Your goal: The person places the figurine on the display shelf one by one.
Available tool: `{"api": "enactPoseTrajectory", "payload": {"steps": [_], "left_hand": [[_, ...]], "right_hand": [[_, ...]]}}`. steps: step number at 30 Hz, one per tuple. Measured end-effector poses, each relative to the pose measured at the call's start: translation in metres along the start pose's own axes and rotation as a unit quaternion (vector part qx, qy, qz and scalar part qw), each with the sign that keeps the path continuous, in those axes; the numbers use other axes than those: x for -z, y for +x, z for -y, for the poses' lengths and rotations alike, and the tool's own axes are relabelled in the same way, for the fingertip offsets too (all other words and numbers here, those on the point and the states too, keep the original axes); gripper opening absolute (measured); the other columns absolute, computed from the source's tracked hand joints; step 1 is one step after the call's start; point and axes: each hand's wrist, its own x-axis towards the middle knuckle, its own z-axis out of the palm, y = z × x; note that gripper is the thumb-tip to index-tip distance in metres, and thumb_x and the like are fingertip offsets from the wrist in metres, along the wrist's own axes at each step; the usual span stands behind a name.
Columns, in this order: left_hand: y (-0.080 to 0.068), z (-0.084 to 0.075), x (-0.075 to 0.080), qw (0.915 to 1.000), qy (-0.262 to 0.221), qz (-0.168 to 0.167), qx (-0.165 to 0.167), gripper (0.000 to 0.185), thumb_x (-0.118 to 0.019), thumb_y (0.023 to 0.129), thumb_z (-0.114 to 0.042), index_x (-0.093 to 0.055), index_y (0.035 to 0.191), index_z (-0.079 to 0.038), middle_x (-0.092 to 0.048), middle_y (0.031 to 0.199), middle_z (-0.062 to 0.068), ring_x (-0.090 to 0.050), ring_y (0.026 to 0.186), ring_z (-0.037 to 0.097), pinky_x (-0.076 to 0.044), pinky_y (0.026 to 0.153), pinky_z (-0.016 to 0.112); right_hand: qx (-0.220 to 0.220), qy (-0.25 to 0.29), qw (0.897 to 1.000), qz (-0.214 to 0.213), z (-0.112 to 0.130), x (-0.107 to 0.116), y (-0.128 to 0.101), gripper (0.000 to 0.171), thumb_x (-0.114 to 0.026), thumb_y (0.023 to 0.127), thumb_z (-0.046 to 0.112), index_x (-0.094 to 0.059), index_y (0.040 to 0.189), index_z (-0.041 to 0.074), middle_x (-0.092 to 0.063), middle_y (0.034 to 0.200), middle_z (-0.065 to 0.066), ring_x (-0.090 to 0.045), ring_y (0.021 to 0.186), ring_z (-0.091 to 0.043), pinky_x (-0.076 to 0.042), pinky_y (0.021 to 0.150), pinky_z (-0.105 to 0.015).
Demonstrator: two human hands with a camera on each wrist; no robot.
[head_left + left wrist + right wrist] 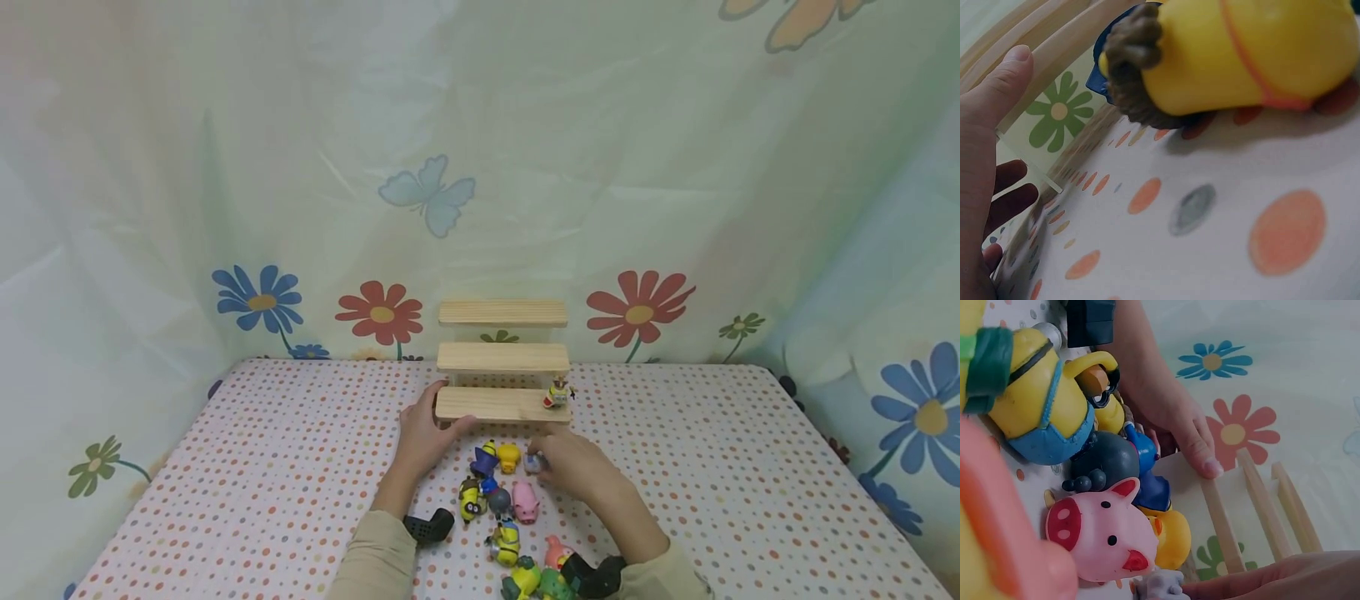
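Fingers [542, 457] pinching grey figure [532, 463] — orientation unclear

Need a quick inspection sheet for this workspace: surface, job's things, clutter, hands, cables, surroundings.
Surface: dotted cloth over a table.
Job's things: three-tier wooden step shelf; one small figure stands at the right end of its lowest step; a small grey toy at the right hand's fingertips.
Clutter: heap of toy figures in front of the shelf, among them a pink pig and a yellow duck.
Hands: left hand rests against the lowest step's left end; right hand pinches the small grey toy.
Cables: nothing seen.
Surroundings: flower-and-butterfly curtain behind and at the sides.
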Motion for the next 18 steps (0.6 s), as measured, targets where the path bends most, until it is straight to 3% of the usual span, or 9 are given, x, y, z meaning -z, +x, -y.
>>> {"api": "enactPoseTrajectory", "payload": {"steps": [6, 11, 18], "left_hand": [[-0.001, 0.000, 0.000, 1.0000, 0.008, 0.001, 0.005, 0.086, -0.069, 0.076, -0.060, -0.037, 0.145, -0.019, -0.057, 0.133, 0.008, -0.054, 0.117, 0.029, -0.018, 0.109, 0.052], [0.000, 0.001, -0.001, 1.0000, 0.004, -0.003, 0.003, 0.086, -0.069, 0.076, -0.061, -0.037, 0.145, -0.020, -0.057, 0.132, 0.008, -0.054, 0.117, 0.030, -0.019, 0.108, 0.054], [0.001, 0.002, -0.001, 1.0000, 0.005, -0.005, 0.000, 0.086, -0.069, 0.075, -0.062, -0.038, 0.144, -0.021, -0.057, 0.132, 0.007, -0.053, 0.118, 0.030, -0.020, 0.107, 0.056]], "right_hand": [[-0.003, 0.010, 1.000, 0.009, -0.003, -0.003, 0.003, 0.019, -0.079, 0.077, 0.014, -0.070, 0.093, 0.012, -0.061, 0.094, -0.002, -0.056, 0.080, -0.014, -0.048, 0.071, -0.035], [0.003, 0.065, 0.998, 0.009, -0.011, 0.002, 0.006, 0.018, -0.078, 0.078, 0.015, -0.067, 0.093, 0.013, -0.063, 0.088, 0.002, -0.057, 0.080, -0.012, -0.049, 0.073, -0.035], [0.024, 0.144, 0.989, -0.030, -0.021, 0.018, 0.005, 0.021, -0.077, 0.079, 0.014, -0.065, 0.097, 0.013, -0.065, 0.090, 0.003, -0.059, 0.081, -0.010, -0.050, 0.069, -0.029]]}}
